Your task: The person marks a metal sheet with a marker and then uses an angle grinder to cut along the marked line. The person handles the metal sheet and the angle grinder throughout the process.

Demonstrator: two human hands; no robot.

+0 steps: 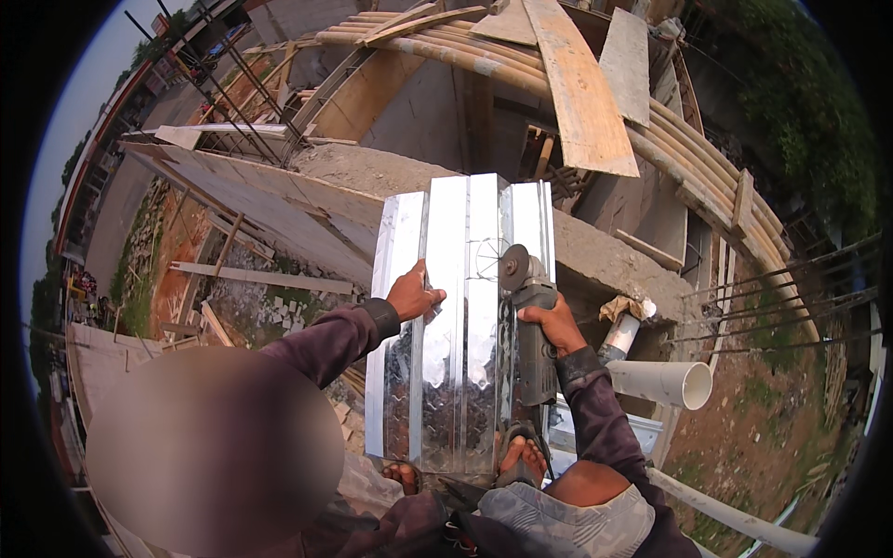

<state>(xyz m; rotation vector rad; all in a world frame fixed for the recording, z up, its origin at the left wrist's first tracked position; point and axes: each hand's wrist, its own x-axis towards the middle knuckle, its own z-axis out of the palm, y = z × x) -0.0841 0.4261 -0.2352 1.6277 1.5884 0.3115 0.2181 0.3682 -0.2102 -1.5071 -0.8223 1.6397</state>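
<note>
A shiny ribbed metal sheet [448,279] lies lengthwise in front of me, its near end beside my feet. My left hand [414,293] is closed over one of its raised ribs, left of the middle. In my right hand [558,325] is an angle grinder [533,365], gripped round its body. The grinder's round disc [513,268] is over the right part of the sheet, beside a dark circle with crossing lines [489,259] marked on the metal. Whether the disc touches the sheet I cannot tell.
A white plastic pipe [662,383] juts out at the right, near a concrete ledge [605,270]. Thin steel rods [800,302] stick out farther right. Beyond the sheet are bamboo poles [446,51] and a wooden plank [586,93] over a deep opening. A blurred patch hides the lower left.
</note>
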